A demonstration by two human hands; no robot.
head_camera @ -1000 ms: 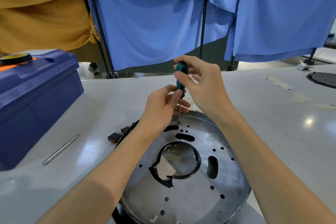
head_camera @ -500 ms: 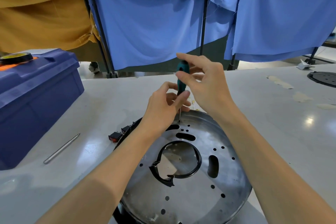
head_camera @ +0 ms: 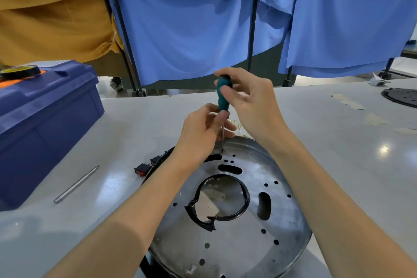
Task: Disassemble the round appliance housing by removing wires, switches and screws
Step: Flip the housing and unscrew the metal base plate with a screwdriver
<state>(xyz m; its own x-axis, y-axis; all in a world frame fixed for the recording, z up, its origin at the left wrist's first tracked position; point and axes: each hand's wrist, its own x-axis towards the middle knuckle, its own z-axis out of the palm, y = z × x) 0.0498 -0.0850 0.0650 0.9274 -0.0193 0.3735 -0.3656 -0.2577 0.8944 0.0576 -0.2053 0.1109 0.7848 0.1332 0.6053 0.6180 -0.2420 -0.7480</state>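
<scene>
While the left hand [head_camera: 200,133] still pinches the screwdriver [head_camera: 223,95], the right hand [head_camera: 250,101] has re-curled its fingers round the handle; beyond them, past the housing [head_camera: 248,244] rim, the table [head_camera: 338,142] stretches.

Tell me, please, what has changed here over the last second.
The right hand shifted its fingers round the screwdriver handle, as if twisting it, and grips it again. The left hand still pinches the shaft; the tip stays in the same hole near the far rim of the housing. Switches, rod and toolbox have not moved.
</scene>
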